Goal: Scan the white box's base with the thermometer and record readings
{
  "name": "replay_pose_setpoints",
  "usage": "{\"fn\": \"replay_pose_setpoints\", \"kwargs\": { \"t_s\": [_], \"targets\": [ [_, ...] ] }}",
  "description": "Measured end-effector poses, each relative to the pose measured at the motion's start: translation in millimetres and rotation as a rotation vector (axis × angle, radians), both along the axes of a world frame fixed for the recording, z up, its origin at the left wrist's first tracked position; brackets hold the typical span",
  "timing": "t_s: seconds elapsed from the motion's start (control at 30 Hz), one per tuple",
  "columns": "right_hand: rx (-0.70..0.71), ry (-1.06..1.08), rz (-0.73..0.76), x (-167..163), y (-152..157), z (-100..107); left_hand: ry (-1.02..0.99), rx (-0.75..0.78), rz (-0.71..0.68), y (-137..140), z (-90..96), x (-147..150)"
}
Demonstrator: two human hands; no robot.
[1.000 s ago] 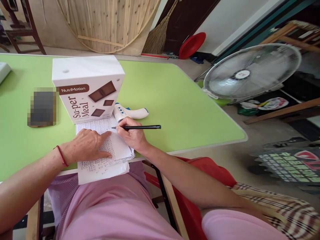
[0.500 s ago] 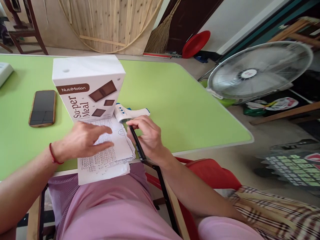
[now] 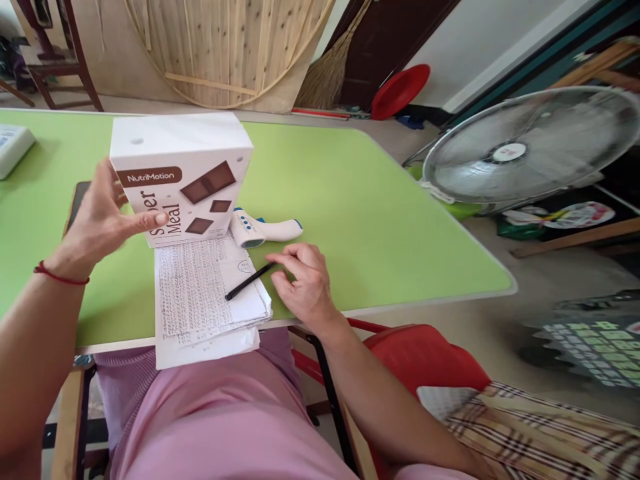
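Note:
My left hand (image 3: pixel 103 220) is at the left edge of a white NutriMotion box (image 3: pixel 180 140), its thumb spread across the front and its fingers along the side. Whether it presses on the box I cannot tell. My right hand (image 3: pixel 305 283) is by the right edge of the handwritten papers (image 3: pixel 195 287), fingers partly curled and apart. A black pen (image 3: pixel 249 281) lies slanted on the papers, its upper end close to my right fingertips. Behind that hand a white infrared thermometer (image 3: pixel 267 230) lies on its side. A phone (image 3: pixel 79 200) is mostly hidden behind my left hand.
The green table (image 3: pixel 320 173) carries a white device (image 3: pixel 15 148) at its far left. A standing fan (image 3: pixel 507 152) is beyond the right edge. A red chair (image 3: pixel 425 360) with a checked cloth (image 3: pixel 545 427) is at my right.
My left hand has moved from above the papers left and up to the box. The pen has gone from my right hand onto the papers, and that hand has lowered slightly.

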State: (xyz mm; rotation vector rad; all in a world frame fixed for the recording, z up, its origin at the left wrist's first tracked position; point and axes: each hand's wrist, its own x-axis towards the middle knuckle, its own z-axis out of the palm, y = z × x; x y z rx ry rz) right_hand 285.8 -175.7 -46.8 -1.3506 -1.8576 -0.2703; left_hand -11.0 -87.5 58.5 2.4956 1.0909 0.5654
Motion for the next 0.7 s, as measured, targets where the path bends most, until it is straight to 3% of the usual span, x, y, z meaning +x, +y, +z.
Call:
{"fn": "replay_pose_setpoints", "kwargs": {
  "t_s": [0.13, 0.23, 0.4, 0.7],
  "targets": [
    [-0.005, -0.007, 0.172, -3.5, -1.8, 8.1, -0.291, -0.203, -0.010, 9.2, -12.3, -1.3],
    [-0.056, -0.047, 0.220, -5.0, -1.6, 10.6, -0.453, -0.179, 0.066, 16.2, -21.2, -1.3],
    [-0.118, -0.002, 0.242, -3.9, 0.9, 7.7, -0.453, -0.175, 0.275, 12.1, -16.9, -2.1],
    [-0.159, 0.054, 0.261, -4.2, 2.9, 6.1, -0.433, -0.524, 0.117, 2.6, -2.1, -5.2]
  ]
}}
